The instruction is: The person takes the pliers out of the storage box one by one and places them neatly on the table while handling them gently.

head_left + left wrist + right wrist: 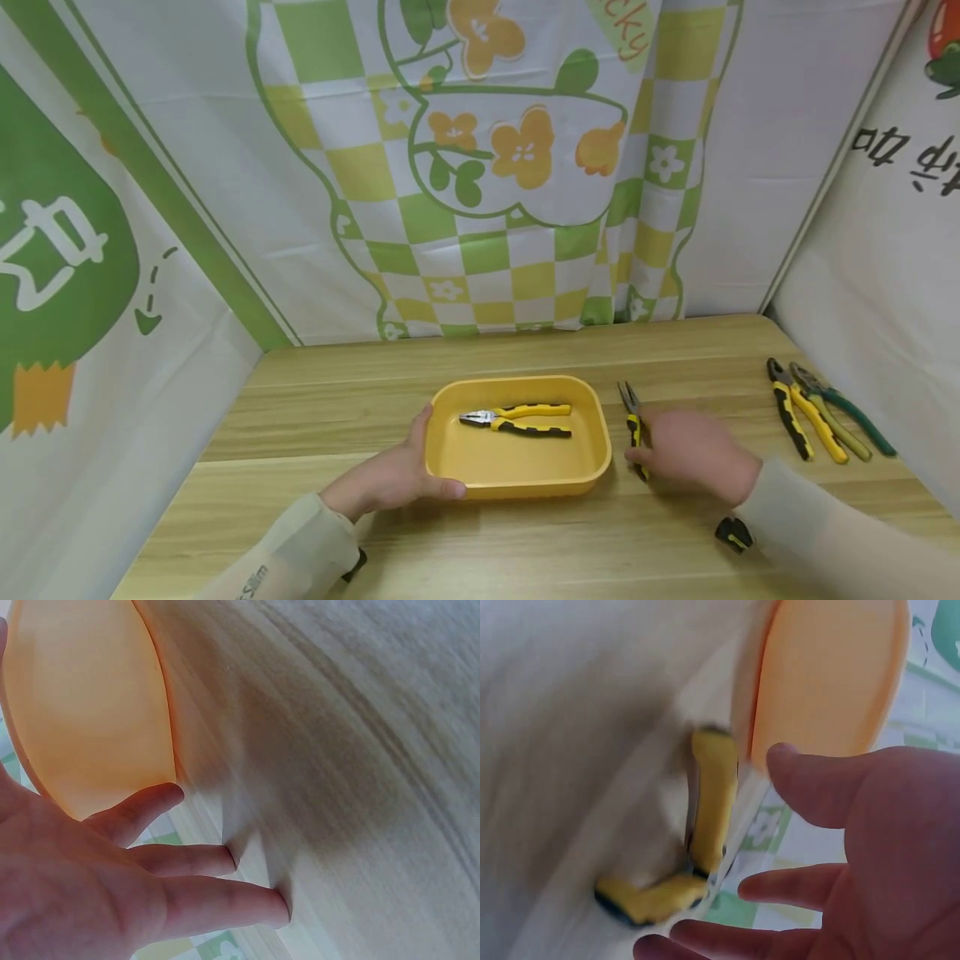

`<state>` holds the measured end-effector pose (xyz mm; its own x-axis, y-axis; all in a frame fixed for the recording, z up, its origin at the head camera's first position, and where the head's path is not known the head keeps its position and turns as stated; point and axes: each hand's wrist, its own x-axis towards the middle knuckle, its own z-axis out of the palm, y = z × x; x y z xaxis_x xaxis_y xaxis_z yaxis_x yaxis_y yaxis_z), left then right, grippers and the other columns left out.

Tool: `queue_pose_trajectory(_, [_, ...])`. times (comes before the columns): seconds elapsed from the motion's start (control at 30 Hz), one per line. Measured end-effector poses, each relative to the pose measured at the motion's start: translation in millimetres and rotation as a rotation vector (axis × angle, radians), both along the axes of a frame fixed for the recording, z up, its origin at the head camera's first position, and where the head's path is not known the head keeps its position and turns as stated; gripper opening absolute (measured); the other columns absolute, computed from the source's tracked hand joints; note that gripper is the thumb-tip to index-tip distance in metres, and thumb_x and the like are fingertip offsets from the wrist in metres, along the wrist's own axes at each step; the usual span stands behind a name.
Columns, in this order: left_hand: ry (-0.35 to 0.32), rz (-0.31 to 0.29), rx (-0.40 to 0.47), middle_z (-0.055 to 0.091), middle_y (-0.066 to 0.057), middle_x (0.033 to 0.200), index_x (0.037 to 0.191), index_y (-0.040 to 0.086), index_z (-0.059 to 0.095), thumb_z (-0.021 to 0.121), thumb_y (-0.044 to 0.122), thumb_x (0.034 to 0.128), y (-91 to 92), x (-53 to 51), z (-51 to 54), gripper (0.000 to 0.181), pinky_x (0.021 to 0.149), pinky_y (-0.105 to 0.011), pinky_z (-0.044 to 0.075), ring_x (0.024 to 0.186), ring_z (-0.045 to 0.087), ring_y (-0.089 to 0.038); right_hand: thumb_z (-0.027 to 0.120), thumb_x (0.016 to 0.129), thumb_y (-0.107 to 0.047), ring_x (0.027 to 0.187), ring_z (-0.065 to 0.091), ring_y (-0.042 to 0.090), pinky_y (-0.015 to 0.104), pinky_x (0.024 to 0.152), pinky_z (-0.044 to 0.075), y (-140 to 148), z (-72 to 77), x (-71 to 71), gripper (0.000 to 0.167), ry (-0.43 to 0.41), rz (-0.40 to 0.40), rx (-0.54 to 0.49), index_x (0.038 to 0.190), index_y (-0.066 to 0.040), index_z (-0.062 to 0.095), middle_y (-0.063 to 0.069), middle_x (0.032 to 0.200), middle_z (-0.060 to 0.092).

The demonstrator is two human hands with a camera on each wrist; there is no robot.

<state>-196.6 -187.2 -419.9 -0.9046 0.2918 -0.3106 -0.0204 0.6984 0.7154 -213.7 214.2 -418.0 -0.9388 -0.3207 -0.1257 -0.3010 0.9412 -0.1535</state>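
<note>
A yellow plastic tray (517, 475) stands on the table; inside lie combination pliers (534, 421) with yellow and black handles. My left hand (393, 477) rests against the tray's left end, thumb along the near wall. In the left wrist view its fingers (217, 900) are straight and spread, one fingertip touching the tray (90, 712). Right of the tray lie long-nose pliers (634, 421), jaws pointing away from me. My right hand (693, 454) is over their handles. The right wrist view shows its fingers extended beside the yellow handles (716, 795), not wrapped round them.
At the table's right side lie two more pliers, one with yellow and black handles (821, 425), the other with green handles (862, 421). A small black and yellow object (733, 534) is by my right sleeve. Printed cloth (487, 267) hangs around the wooden table (337, 375).
</note>
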Motion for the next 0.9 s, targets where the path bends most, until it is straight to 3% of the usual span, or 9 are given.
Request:
queue_pose_trajectory(0.1, [0.002, -0.005, 0.002, 0.052, -0.029, 0.135, 0.158, 0.012, -0.013, 0.089, 0.055, 0.0661, -0.2, -0.9, -0.4, 0.144, 0.097, -0.053, 0.041, 0.098, 0.057, -0.026, 0.070, 0.090, -0.046, 0.103, 0.062, 0.043, 0.056, 0.077, 0.052, -7, -1.4, 4.0, 0.071, 0.013, 0.006, 0.038, 0.137, 0.004, 0.055, 0.026, 0.119, 0.064])
queue_pose_trajectory(0.2, [0.000, -0.008, 0.012, 0.050, -0.029, 0.138, 0.158, 0.012, -0.013, 0.089, 0.055, 0.0662, -0.6, -2.1, -1.3, 0.144, 0.098, -0.053, 0.040, 0.100, 0.057, -0.026, 0.073, 0.089, -0.039, 0.098, 0.063, 0.040, 0.054, 0.074, 0.053, -11, -2.6, 5.7, 0.063, 0.034, 0.028, 0.073, 0.133, 0.004, 0.059, 0.024, 0.114, 0.065])
queue_pose_trajectory(0.3, [-0.002, -0.008, 0.017, 0.049, -0.030, 0.139, 0.158, 0.012, -0.013, 0.089, 0.055, 0.0658, -1.1, -2.5, -2.2, 0.144, 0.098, -0.053, 0.040, 0.100, 0.057, -0.026, 0.075, 0.087, -0.034, 0.084, 0.064, 0.035, 0.051, 0.067, 0.053, -13, -2.9, 6.2, 0.046, 0.038, 0.026, 0.081, 0.114, 0.003, 0.066, 0.019, 0.097, 0.065])
queue_pose_trajectory(0.47, [-0.003, -0.008, 0.020, 0.053, -0.028, 0.134, 0.158, 0.013, -0.013, 0.089, 0.055, 0.0659, -2.2, -2.8, -3.4, 0.144, 0.096, -0.053, 0.041, 0.097, 0.058, -0.025, 0.076, 0.086, -0.031, 0.067, 0.057, 0.024, 0.045, 0.058, 0.051, -13, -1.7, 5.5, 0.030, 0.010, 0.003, 0.069, 0.089, -0.005, 0.064, 0.008, 0.078, 0.056])
queue_pose_trajectory(0.67, [-0.001, -0.008, 0.002, 0.058, -0.025, 0.127, 0.158, 0.013, -0.013, 0.089, 0.056, 0.0654, -1.8, -1.8, -2.9, 0.145, 0.093, -0.052, 0.044, 0.090, 0.058, -0.024, 0.073, 0.089, -0.028, 0.064, 0.055, 0.021, 0.045, 0.056, 0.051, -9, -3.1, 2.5, 0.026, -0.011, 0.002, 0.061, 0.081, -0.006, 0.061, 0.007, 0.075, 0.056])
queue_pose_trajectory(0.9, [-0.001, -0.006, -0.005, 0.056, -0.027, 0.129, 0.158, 0.012, -0.013, 0.089, 0.056, 0.0656, -1.5, -0.6, -2.1, 0.145, 0.092, -0.052, 0.044, 0.090, 0.058, -0.025, 0.070, 0.092, -0.025, 0.066, 0.057, 0.022, 0.046, 0.058, 0.052, 8, -6.6, -3.2, 0.024, -0.030, -0.033, 0.053, 0.085, -0.004, 0.061, 0.008, 0.078, 0.057])
